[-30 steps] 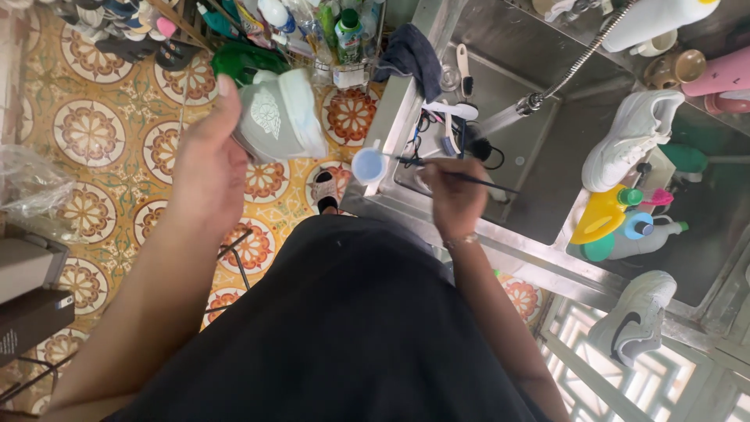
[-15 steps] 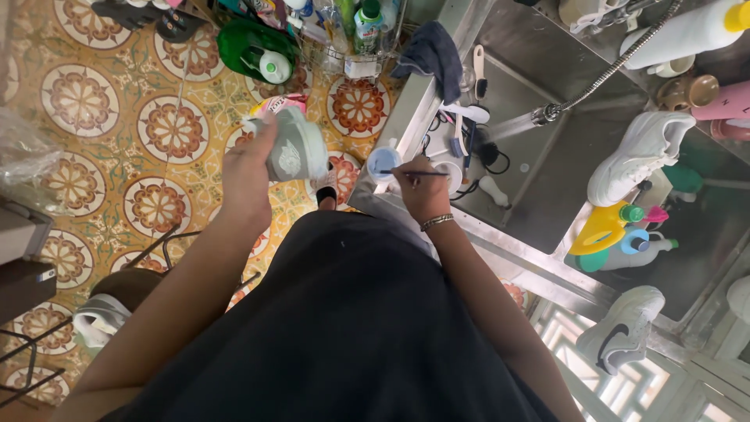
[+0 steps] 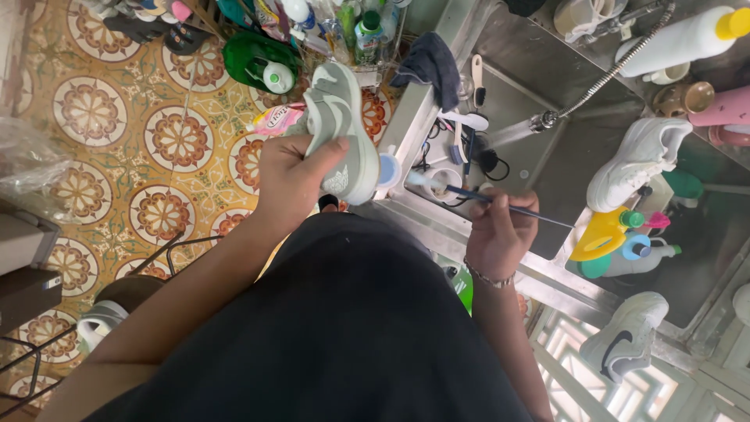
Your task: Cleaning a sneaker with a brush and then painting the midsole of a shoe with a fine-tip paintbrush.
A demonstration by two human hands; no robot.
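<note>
The head view looked straight down over a dark shirt onto a patterned tile floor (image 3: 86, 117) and a steel sink (image 3: 594, 101).

On the floor near the top edge, a green jug (image 3: 254, 59) with a white cap lay beside a cluster of bottles (image 3: 363, 31) with green and white tops, and a pink sachet (image 3: 273, 119) rested just below the jug. A white bottle with a yellow cap (image 3: 680, 39) lay across the far side of the sink, and a yellow and a blue container (image 3: 617, 238) stood together at its near edge.

The left hand (image 3: 293, 184) held a grey-green sneaker (image 3: 340, 133) above the floor, sole side turned toward the sink; the thumb pressed across the heel panel and the fingers (image 3: 273, 152) wrapped closed round the far side of the shoe. The right hand (image 3: 496, 230) was closed on a thin dark-handled brush (image 3: 484, 199), pinched between thumb and fingers, its pale tip pointing at the sneaker's heel, just short of it. A bracelet sat on that wrist.

Just beyond the brush, a small white cup (image 3: 445, 180) stood on the steel worktop (image 3: 414, 137), with brushes (image 3: 469, 121) lying near it and a dark cloth (image 3: 430, 66) draped over the edge; I could not tell what the cup held. A white sneaker (image 3: 641, 160) lay in the sink, and another white sneaker (image 3: 629, 336) with a dark mark lay on the ledge at the lower right.
</note>
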